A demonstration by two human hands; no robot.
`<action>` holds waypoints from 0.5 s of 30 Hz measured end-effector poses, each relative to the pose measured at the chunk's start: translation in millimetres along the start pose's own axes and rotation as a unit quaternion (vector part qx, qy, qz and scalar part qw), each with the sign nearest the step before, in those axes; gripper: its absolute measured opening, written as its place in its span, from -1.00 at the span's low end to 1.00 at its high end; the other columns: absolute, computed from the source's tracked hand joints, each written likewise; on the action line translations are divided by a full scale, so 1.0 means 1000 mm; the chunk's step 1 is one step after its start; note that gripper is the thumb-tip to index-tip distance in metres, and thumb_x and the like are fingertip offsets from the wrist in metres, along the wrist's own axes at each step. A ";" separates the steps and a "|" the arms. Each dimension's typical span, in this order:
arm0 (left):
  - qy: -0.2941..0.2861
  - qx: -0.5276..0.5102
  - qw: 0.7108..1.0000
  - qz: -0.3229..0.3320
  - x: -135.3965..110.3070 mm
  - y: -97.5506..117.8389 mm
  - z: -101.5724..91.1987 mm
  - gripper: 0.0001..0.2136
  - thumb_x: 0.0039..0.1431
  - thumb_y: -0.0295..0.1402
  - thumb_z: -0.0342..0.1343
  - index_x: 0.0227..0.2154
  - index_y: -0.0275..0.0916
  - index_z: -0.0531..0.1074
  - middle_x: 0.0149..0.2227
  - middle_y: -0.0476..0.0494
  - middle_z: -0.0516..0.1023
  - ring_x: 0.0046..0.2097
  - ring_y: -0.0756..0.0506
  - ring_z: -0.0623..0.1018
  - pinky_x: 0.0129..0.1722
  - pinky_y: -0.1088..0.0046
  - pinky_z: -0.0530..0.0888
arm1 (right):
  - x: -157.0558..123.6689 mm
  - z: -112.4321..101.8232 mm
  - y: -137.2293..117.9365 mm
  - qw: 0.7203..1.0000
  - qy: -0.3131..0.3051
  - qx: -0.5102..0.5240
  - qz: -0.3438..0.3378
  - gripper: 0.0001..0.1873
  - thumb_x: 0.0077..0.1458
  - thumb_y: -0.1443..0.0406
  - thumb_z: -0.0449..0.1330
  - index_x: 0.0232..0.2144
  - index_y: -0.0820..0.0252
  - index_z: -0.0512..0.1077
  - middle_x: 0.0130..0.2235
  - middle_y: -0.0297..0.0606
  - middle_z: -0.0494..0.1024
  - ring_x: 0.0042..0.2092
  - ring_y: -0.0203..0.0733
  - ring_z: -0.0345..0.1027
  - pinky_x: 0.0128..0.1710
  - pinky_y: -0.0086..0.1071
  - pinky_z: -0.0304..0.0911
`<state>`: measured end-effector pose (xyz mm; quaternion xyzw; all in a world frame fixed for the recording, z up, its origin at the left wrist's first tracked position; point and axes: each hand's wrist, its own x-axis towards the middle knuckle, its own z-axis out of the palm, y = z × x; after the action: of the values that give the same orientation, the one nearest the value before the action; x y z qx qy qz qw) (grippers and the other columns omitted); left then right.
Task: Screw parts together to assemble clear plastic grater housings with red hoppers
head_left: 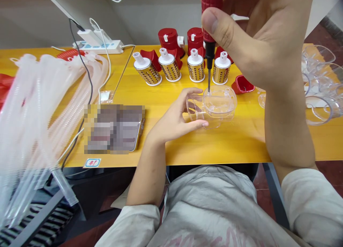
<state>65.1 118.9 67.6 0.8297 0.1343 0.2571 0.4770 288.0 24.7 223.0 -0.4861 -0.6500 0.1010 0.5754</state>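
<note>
Below a grey wall (150, 14), the yellow surface (241, 150) crosses mid-frame, where the left hand (175, 118) clasps a clear plastic housing (220, 105) right of centre and the right hand (254, 47) (raised, upper right) grips a red screwdriver (211, 0), its tip down at the housing.

The person wears a creased pale grey shirt (209, 200), with a loose left sleeve (136, 222) at seven o'clock, right sleeve (311, 200) at four, and pinkish print (227, 240) at five.
</note>
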 end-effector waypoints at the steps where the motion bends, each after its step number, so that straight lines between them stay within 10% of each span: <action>1: -0.001 -0.002 1.000 0.002 0.000 0.000 0.000 -0.08 0.16 0.10 0.66 0.44 -0.08 0.36 0.49 -0.36 0.54 0.26 -0.26 0.71 0.23 0.15 0.74 | 0.000 0.000 0.001 1.000 -0.003 0.004 -0.004 -0.26 0.29 0.02 0.28 0.20 0.65 0.47 0.21 -0.28 0.51 0.00 -0.89 0.43 0.01 -1.05 0.44; 8: 0.002 -0.005 1.000 -0.003 0.000 0.000 0.001 -0.06 0.13 0.15 0.67 0.44 -0.07 0.38 0.48 -0.36 0.54 0.21 -0.24 0.71 0.21 0.15 0.76 | -0.001 0.005 -0.002 0.999 -0.007 0.036 -0.006 -0.33 0.38 0.17 0.19 0.30 0.70 0.39 0.26 -0.19 0.50 0.09 -0.80 0.45 0.03 -0.82 0.56; 15: 0.003 -0.008 1.000 -0.003 0.000 -0.001 0.000 -0.06 0.12 0.12 0.68 0.43 -0.06 0.38 0.47 -0.35 0.55 0.25 -0.26 0.70 0.23 0.14 0.76 | 0.002 0.003 0.002 1.000 -0.001 0.015 -0.009 -0.23 0.25 0.07 0.34 0.28 0.60 0.47 0.13 -0.38 0.54 -0.05 -0.96 0.41 -0.01 -1.06 0.41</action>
<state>65.2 118.7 66.8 0.8248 0.1366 0.2591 0.4837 286.4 28.9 222.1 -0.4713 -0.6532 0.1066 0.5830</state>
